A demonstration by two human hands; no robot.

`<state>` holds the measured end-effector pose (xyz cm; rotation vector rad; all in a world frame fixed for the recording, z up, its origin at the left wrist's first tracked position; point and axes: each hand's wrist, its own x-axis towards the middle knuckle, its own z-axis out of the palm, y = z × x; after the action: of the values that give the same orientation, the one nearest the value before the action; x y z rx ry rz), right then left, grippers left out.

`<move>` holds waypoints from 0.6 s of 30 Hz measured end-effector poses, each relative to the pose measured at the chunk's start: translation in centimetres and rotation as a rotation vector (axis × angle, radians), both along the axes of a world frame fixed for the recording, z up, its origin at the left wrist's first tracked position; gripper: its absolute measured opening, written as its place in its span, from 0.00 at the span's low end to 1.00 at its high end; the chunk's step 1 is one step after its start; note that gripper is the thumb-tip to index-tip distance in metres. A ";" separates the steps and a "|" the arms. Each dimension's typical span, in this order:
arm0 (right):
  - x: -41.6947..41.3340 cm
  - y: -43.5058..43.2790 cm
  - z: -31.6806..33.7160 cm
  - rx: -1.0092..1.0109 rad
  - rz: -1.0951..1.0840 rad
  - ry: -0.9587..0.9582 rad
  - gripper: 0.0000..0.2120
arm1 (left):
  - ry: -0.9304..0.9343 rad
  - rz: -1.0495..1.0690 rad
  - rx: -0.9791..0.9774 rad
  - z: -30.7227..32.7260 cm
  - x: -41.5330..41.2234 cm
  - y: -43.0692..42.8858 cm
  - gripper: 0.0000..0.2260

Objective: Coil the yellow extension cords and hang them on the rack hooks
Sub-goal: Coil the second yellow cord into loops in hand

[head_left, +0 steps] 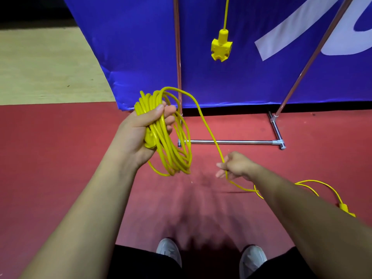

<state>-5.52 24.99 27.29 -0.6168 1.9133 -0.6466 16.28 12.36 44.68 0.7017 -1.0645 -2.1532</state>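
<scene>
Cord coil (167,141): mostly wound, clasped in left grip (141,129); right grip (234,165) pinches loose strand; short tail (314,182) on floor (60,158) left. Another cord (221,45) already hangs at rack (231,141).

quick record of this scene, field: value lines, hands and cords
left hand: grips coil
right hand: pinches strand
coil: several loops, hanging below left hand
strand: coil to right hand, then floor
plug: on floor, right
socket: hangs before blue banner
rack: base on floor
</scene>
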 end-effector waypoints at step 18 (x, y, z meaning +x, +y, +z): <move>2.9 -1.5 16.5 -0.744 0.207 -0.130 0.04 | -0.207 -0.387 -0.112 -1.2 -0.1 1.3 0.08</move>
<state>-2.64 23.50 43.80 -1.1830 1.4295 -1.2381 16.14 13.69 43.53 0.7241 -1.5229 -2.3529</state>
